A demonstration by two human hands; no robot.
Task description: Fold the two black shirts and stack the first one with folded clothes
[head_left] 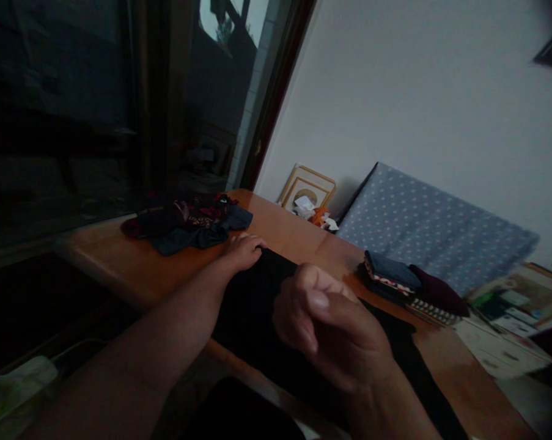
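A pale wall (404, 91) meets dark glass panes (74, 79) in a dim room, with an orange-brown wooden tabletop (276, 223) slanting across the view. The right hand (331, 330) is raised nearest the camera, its grip loosely clenched, thumb lying against the bent index finger. The left hand (244, 250) rests at the far left corner of a black cloth (252, 305), fingertips by its edge (whether they pinch the fabric or merely press it, I cannot tell). That cloth lies spread on the tabletop below and behind the right hand, a narrow strip running toward the lower right. Just beyond the left hand sits a rumpled heap of dark clothes (193, 223). Farther right, near the back edge, is a folded stack (392, 272), and behind it leans a blue-grey dotted panel (431, 223).
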